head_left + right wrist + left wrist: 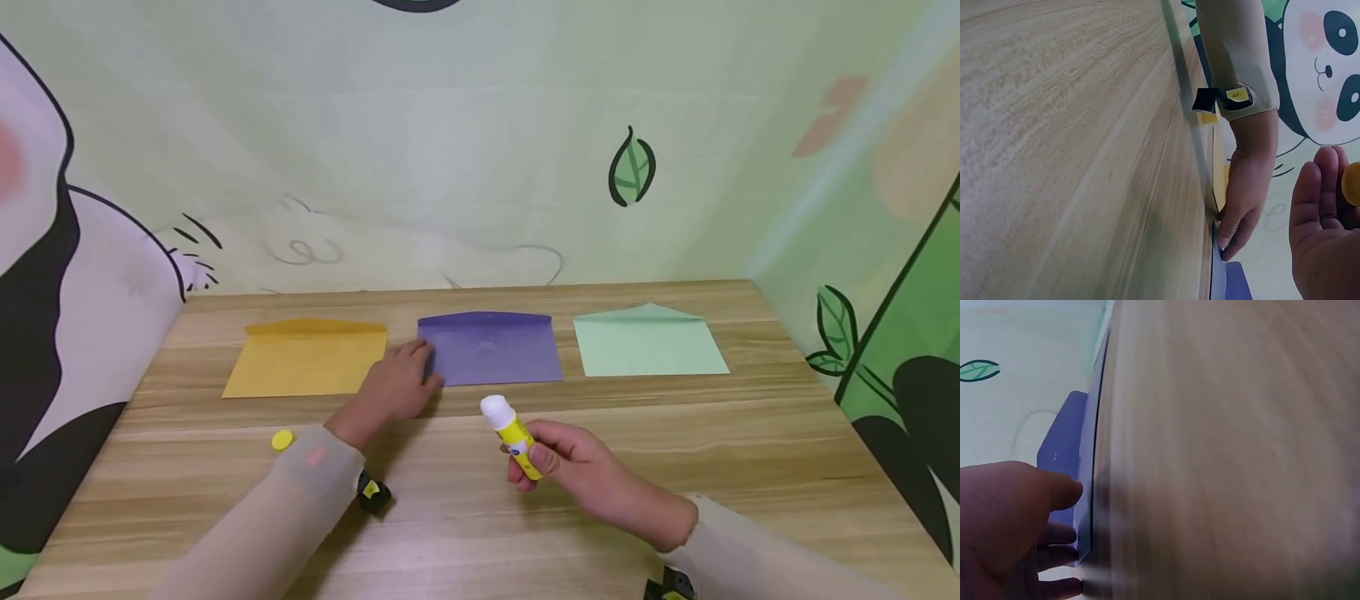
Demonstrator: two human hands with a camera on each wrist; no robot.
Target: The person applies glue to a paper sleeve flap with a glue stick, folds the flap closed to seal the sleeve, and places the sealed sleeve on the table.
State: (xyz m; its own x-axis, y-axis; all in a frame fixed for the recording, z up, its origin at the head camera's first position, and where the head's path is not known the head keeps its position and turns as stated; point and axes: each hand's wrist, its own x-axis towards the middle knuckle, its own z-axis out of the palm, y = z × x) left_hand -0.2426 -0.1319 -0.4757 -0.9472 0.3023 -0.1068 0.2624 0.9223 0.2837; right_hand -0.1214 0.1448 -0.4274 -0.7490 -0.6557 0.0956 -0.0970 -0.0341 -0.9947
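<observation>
A purple envelope [498, 350] lies on the table with its flap raised at the far side. At its left edge rests my left hand [401, 383], fingers extended; the left wrist view shows the thumb and fingertips [1067, 492] against the purple paper. My right hand [577, 467] grips a yellow glue stick [517, 442], its white end tilted up and leftward, above the table in front of the envelope. Only the round yellow base of the glue stick [1352, 184] shows in the right wrist view. A yellow cap [282, 440] sits beside my left forearm.
To the left lies a yellow-orange envelope [303, 362], partly behind my left hand. A pale green envelope [651, 346] lies to the right; both flaps are at the far side. The wooden table [480, 542] meets a cartoon-printed wall covering [450, 150] behind.
</observation>
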